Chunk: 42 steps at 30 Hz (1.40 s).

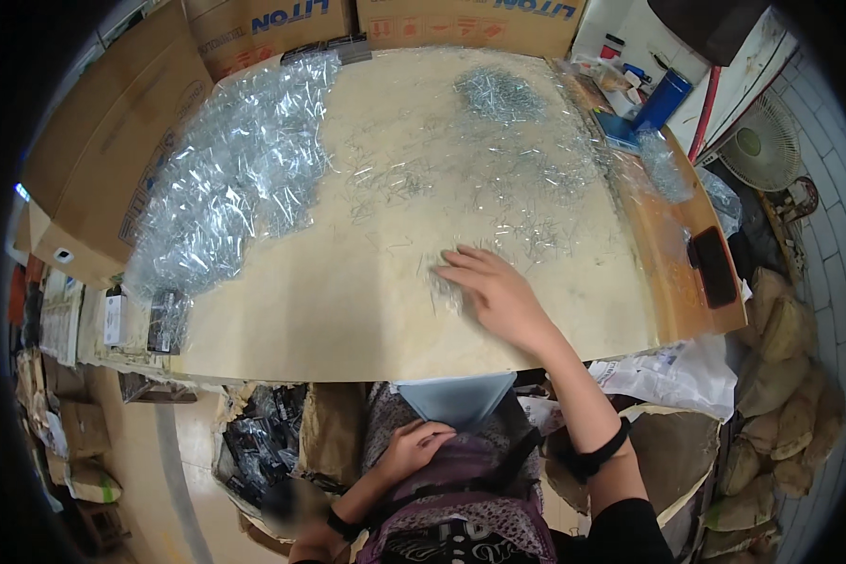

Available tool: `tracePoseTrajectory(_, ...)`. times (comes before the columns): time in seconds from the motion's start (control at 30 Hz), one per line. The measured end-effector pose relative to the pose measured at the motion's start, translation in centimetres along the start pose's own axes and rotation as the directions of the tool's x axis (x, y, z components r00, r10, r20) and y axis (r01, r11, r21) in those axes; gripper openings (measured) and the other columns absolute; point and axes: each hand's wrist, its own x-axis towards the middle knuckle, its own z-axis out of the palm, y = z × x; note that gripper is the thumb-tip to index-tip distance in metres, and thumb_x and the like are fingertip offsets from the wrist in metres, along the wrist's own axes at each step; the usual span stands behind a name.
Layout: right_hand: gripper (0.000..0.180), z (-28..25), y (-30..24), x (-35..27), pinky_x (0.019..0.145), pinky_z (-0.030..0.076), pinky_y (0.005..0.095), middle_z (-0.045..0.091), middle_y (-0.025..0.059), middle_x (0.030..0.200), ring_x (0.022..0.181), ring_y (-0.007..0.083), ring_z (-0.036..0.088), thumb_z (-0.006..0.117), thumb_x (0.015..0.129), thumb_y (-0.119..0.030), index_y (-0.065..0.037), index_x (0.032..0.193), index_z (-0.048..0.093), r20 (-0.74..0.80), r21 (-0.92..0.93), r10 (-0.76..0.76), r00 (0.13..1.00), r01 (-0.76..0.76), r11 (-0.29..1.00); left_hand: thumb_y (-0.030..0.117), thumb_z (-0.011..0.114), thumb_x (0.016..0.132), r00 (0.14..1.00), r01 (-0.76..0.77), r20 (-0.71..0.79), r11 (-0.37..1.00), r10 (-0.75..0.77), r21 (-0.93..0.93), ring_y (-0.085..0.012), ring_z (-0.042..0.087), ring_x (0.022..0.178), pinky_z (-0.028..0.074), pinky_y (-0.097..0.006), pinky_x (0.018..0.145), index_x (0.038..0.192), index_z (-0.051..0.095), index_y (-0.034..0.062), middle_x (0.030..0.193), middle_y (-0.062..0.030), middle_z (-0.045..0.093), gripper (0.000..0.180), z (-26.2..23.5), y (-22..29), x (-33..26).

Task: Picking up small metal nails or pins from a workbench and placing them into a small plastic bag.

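My right hand reaches over the table with its fingers stretched out. Beneath and beside its fingertips lie a few thin metal pins, some perhaps covered by the hand. A light blue, tapered piece, like a pouch or scoop, hangs at the table's near edge. At its lower end is my left hand, close to my lap, with the fingers curled together against it. More loose pins are scattered over the right part of the table, and a denser heap of pins sits farther back.
Many shiny clear plastic packets are piled on the table's left. Cardboard boxes wall the left and back. A phone lies on the right ledge, near a blue cylinder. A sack of dark packets stands below the table.
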Motion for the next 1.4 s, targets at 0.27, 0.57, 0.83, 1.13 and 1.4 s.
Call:
tracePoseTrajectory(0.27,0.057,-2.4,1.2,-4.3,0.113,0.032,0.0387,0.054,0.0177,0.133,0.134,0.0322,0.042,0.042,0.071,0.017,-0.003,0.122,0.06,-0.058,0.164,0.163,0.985,-0.152,0.975,0.006,0.071,0.084,1.0,0.01,0.004,0.999,-0.01,-0.05,-0.0134,0.061,0.063,0.051,-0.026,0.06,0.094,0.07,0.0033,0.084,-0.009,0.068,0.01,-0.1,1.1,0.0)
tracePoseTrajectory(0.57,0.08,1.5,-6.5,-7.3,0.112,0.021,0.0586,0.034,0.013,0.15,0.14,0.0387,0.026,0.061,0.075,-0.06,-0.02,0.142,0.044,-0.015,-0.311,0.097,0.995,-0.097,0.945,0.008,0.072,0.084,0.984,0.171,0.083,0.973,-0.159,-0.158,-0.0033,0.045,0.058,0.039,-0.021,0.052,0.095,0.07,0.0036,0.074,-0.0013,0.059,0.012,-0.8,2.8,-0.1)
tracePoseTrajectory(0.83,0.069,2.6,-8.3,-12.0,0.111,0.024,0.0559,0.038,0.0115,0.148,0.136,0.0358,0.035,0.061,0.078,-0.048,-0.018,0.139,0.049,-0.034,-0.158,-0.049,0.998,0.043,0.987,0.007,0.073,0.082,0.988,0.13,0.11,0.977,-0.113,-0.171,-0.0038,0.046,0.061,0.039,-0.021,0.055,0.092,0.072,0.0041,0.078,-0.001,0.061,0.01,-0.8,2.6,-1.7)
tracePoseTrajectory(1.13,0.064,1.0,-6.4,-6.9,0.113,0.023,0.0533,0.035,0.0163,0.149,0.138,0.0393,0.028,0.061,0.085,-0.042,-0.013,0.14,0.045,-0.13,-0.219,0.123,0.984,-0.149,0.964,0.008,0.069,0.086,0.998,0.021,0.065,0.997,-0.026,0.072,-0.0112,0.06,0.068,0.049,-0.024,0.063,0.093,0.071,0.0027,0.083,-0.0047,0.066,0.009,-0.9,2.6,-0.3)
tracePoseTrajectory(1.4,0.062,2.1,-8.0,-8.8,0.11,0.033,0.0501,0.043,0.0109,0.144,0.135,0.0354,0.037,0.064,0.079,-0.042,-0.015,0.133,0.053,0.019,-0.131,-0.051,0.999,0.053,0.99,0.009,0.073,0.083,0.977,0.182,0.145,0.962,-0.154,-0.204,-0.0054,0.049,0.062,0.041,-0.022,0.056,0.09,0.072,0.003,0.079,-0.0009,0.063,0.01,-1.3,2.2,-1.0)
